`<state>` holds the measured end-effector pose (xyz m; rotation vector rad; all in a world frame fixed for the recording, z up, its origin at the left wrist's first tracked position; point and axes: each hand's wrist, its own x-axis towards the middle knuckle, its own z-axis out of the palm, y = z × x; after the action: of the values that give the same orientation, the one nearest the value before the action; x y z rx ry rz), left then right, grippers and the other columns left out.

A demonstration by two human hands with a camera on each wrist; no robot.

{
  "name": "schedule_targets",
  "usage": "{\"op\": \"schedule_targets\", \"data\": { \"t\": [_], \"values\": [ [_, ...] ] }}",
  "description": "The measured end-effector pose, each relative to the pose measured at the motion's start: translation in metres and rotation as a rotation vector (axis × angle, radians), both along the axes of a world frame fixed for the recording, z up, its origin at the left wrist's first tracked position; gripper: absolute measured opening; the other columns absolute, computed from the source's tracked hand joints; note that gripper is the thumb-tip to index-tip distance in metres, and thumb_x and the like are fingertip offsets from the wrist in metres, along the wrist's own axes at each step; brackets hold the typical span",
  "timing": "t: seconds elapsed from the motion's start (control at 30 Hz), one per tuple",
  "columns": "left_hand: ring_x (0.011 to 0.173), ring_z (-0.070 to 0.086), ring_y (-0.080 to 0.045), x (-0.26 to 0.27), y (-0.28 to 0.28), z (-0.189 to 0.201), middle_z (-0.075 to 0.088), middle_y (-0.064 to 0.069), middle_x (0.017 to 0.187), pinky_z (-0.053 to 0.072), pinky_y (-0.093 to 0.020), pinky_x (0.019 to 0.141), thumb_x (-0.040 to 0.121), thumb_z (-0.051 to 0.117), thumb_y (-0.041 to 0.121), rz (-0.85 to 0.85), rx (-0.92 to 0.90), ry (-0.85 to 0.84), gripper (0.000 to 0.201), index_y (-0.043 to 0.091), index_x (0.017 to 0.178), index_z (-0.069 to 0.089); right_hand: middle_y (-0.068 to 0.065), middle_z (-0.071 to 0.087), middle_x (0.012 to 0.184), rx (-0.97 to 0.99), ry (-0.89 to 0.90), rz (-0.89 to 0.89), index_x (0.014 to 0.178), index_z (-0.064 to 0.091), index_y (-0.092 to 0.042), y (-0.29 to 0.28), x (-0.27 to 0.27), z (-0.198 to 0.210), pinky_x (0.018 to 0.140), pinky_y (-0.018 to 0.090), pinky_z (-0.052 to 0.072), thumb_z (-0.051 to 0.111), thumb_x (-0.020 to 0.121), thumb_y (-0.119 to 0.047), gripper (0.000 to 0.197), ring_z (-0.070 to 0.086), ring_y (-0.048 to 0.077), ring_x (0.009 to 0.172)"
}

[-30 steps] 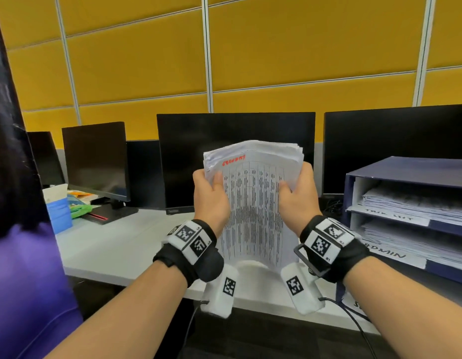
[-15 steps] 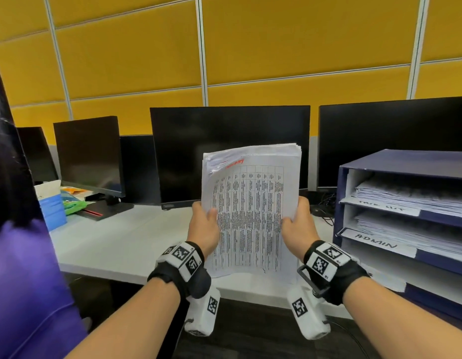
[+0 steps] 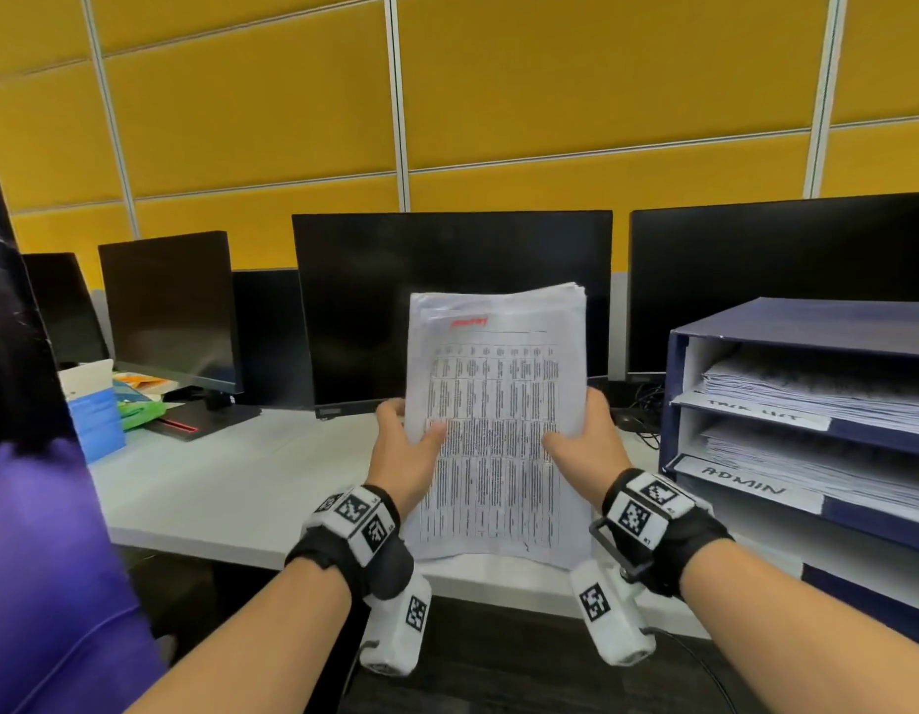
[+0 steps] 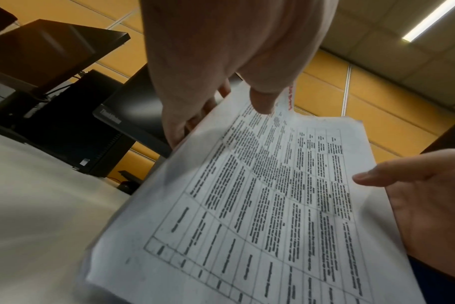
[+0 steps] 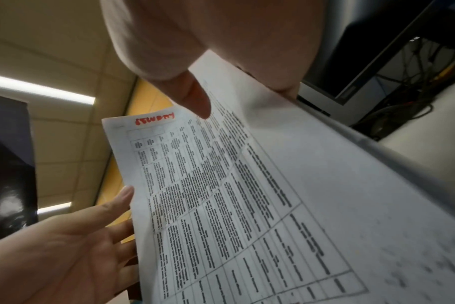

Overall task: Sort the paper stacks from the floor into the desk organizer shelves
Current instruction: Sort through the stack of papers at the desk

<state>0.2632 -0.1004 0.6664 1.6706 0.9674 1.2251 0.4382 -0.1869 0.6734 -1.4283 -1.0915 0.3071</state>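
On the far left a purple sleeve (image 3: 45,584) is filling the edge of our view, and dark monitors (image 3: 449,306) are standing along the white desk (image 3: 215,487). Our left hand (image 3: 403,456) is pinching the left edge of the thick white printed paper stack (image 3: 498,430), thumb on the front sheet and fingers behind. We are holding the stack upright over the desk, its long axis running up and down, a red handwritten word at its top. Our right hand (image 3: 583,445) is gripping the right edge the same way. Further right, the dark blue organizer with labelled shelves (image 3: 679,383) is sitting on the desk, its upper shelves already carrying paper. We judge the stack needs tipping flat and turning rightward, our right hand being nearer the shelf openings
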Motion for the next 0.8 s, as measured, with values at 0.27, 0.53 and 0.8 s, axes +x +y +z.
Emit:
{"op": "schedule_targets", "data": {
  "t": [0.27,0.53,0.8],
  "values": [
    [0.107,0.056,-0.013,0.009,-0.002,0.003,0.056,0.003,0.121,0.045,-0.030,0.090,0.102,0.043,0.019,0.004,0.073,-0.085,0.019,0.026,0.120,0.041,-0.004,0.051,0.106,0.134,0.039,-0.047,0.133,0.035,-0.010,0.000,-0.002,-0.001,0.080,0.019,0.043,0.041,0.091,0.008,0.046,0.053,0.013,0.099],
    [0.091,0.060,-0.015,0.008,0.000,-0.002,0.057,-0.002,0.109,0.052,-0.036,0.082,0.101,0.046,0.028,0.020,0.066,-0.015,0.022,0.022,0.118,0.034,-0.004,0.052,0.105,0.058,0.049,-0.034,0.133,0.030,-0.013,0.002,0.005,0.003,0.071,0.020,0.044,0.051,0.086,0.005,0.055,0.055,0.014,0.095],
    [0.099,0.055,-0.011,0.004,0.004,0.009,0.054,0.009,0.107,0.041,-0.031,0.086,0.103,0.037,0.032,0.037,0.140,-0.048,0.015,0.023,0.115,0.036,0.000,0.050,0.113,0.029,0.048,-0.024,0.130,0.032,-0.011,-0.002,0.010,0.002,0.086,0.024,0.044,0.045,0.092,0.005,0.044,0.052,0.016,0.105]
  ]
}}
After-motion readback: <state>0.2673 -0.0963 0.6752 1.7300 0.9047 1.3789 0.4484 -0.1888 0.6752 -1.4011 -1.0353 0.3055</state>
